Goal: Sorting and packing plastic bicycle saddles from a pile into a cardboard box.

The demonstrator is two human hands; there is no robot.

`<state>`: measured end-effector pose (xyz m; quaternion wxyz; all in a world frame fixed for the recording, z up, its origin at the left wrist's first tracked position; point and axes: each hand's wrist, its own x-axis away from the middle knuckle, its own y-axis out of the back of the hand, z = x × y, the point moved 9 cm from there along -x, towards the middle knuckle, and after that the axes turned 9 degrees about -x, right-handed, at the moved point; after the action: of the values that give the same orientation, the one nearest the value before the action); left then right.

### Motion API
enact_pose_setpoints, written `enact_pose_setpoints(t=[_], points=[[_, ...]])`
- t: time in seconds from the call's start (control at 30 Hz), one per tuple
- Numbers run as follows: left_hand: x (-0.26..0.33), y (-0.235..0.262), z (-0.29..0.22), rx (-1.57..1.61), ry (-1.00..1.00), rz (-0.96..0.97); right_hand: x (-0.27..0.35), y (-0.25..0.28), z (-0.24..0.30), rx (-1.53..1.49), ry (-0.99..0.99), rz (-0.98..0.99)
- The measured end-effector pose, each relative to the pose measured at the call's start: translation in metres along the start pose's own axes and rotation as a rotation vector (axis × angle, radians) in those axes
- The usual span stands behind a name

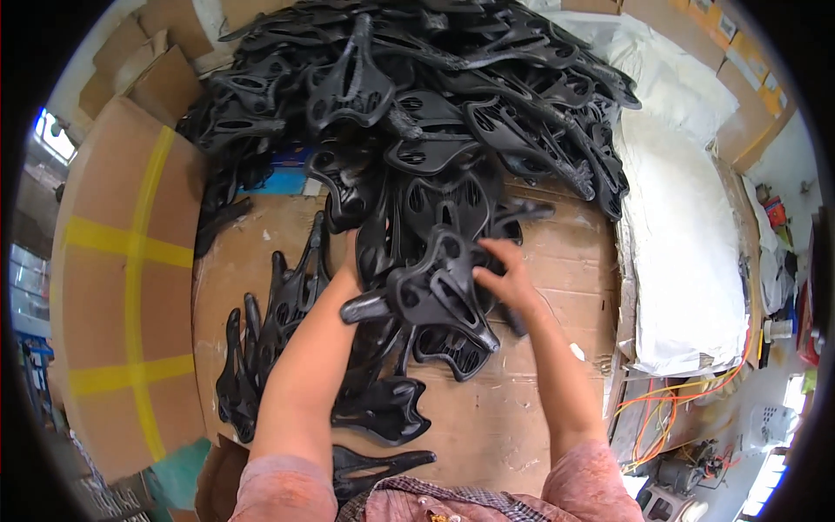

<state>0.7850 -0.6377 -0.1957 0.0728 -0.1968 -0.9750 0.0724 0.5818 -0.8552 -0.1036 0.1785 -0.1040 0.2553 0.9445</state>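
Observation:
Black plastic bicycle saddle shells lie in a tall heap (pixel 383 78) across the far side of the cardboard-covered table. Both of my hands are at a loose bunch of shells in the middle. My right hand (pixel 506 277) curls around the right side of the bunch, thumb toward a tilted saddle shell (pixel 439 283) on top. Most of my left hand (pixel 351 248) is hidden behind another saddle shell (pixel 374 248) on the left side, so its fingers do not show. More saddle shells (pixel 383 409) rest under and around my left forearm.
Several saddle shells (pixel 296 291) stand along the left side. A cardboard panel (pixel 126 278) with yellow tape rises at the left edge. White wrapped sheeting (pixel 683 226) lies on the right. Orange and yellow cables (pixel 665 409) hang below it, near a motor-like machine (pixel 691 474).

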Motion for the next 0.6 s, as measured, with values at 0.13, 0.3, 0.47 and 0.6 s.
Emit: enact_pose_setpoints(t=[0.13, 0.3, 0.47, 0.6], points=[[0.084, 0.050, -0.042, -0.270, -0.028, -0.230, 0.056, -0.051, 0.049, 0.082, 0.079, -0.024], [0.234, 0.096, -0.068, 0.242, 0.207, -0.387, 0.114, -0.107, 0.099, -0.033, 0.065, 0.050], [0.385, 0.200, -0.046, 0.427, 0.242, -0.623, 0.175, -0.171, 0.180, 0.048, 0.172, 0.212], [0.515, 0.271, -0.062, 0.389, 0.106, -0.729, 0.253, -0.251, 0.237, -0.062, 0.183, 0.503]])
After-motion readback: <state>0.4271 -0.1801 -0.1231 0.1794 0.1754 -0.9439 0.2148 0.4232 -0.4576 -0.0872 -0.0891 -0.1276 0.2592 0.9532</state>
